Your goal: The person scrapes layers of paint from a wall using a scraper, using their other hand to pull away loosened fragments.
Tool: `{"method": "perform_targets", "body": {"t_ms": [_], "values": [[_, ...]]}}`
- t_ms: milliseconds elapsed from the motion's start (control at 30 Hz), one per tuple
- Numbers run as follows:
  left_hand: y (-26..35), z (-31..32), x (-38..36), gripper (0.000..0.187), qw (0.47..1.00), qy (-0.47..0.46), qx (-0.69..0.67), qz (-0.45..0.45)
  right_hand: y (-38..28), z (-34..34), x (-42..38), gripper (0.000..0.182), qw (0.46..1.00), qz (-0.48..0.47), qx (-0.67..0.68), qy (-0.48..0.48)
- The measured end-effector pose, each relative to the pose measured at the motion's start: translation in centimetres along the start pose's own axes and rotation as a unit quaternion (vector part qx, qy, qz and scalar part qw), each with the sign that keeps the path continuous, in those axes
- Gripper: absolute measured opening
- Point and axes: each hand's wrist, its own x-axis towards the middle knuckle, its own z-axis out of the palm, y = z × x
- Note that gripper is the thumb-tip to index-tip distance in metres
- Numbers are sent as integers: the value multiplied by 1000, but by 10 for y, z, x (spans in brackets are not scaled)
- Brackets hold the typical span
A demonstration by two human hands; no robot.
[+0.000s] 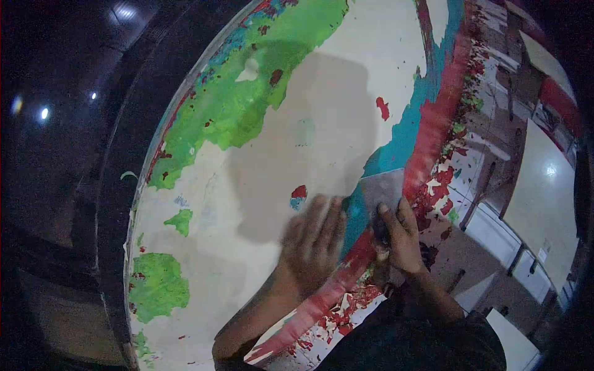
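Observation:
My right hand (403,241) is closed around the dark handle of a paint scraper (383,187). The scraper's wide, flat blade lies against the teal paint and the red edge band of a large pale panel (260,185). To the left, my left hand (312,244) rests on or just over the panel beside the teal strip. Its fingers are stretched out and slightly smeared by motion. Green paint (247,102) covers much of the panel's upper left, with a smaller green patch (159,287) lower down. A small red and blue spot (298,196) sits above my left hand.
Red and white paint flakes (334,318) litter the area along the panel's right side. Farther right stands a pale board or tabletop (544,198) above the tiled floor. A dark structure (124,154) borders the panel on the left. My head's shadow falls across the panel.

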Motion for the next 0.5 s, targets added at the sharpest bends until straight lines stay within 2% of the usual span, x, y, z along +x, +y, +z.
{"method": "perform_targets", "body": {"t_ms": [33, 133, 200, 233, 267, 333, 400, 500], "values": [[1, -5, 0, 46, 992, 103, 20, -64, 0, -1, 2, 25, 999, -20, -25, 2], [6, 2, 3, 39, 982, 134, 45, -122, -13, 9, 3, 25, 1000, -9, -2, -26], [7, 24, 3, 37, 996, 27, -76, 30, -15, 13, 3, 24, 999, -4, 21, -43], [8, 31, 1, 37, 985, -29, -136, 105, -15, 14, 2, 24, 998, 1, 33, -52], [8, 11, -1, 42, 979, -90, -146, 114, -16, 13, 3, 23, 998, 1, 31, -50], [-1, 18, -5, 41, 994, 54, -91, 0, -16, 7, 7, 23, 998, 2, 31, -46], [3, -26, 4, 44, 971, 135, 99, -172, -11, 2, 14, 26, 999, -16, 33, -30], [-3, 7, -3, 60, 993, -26, 78, -86, -10, -2, 15, 29, 998, 5, 46, -45]]}}
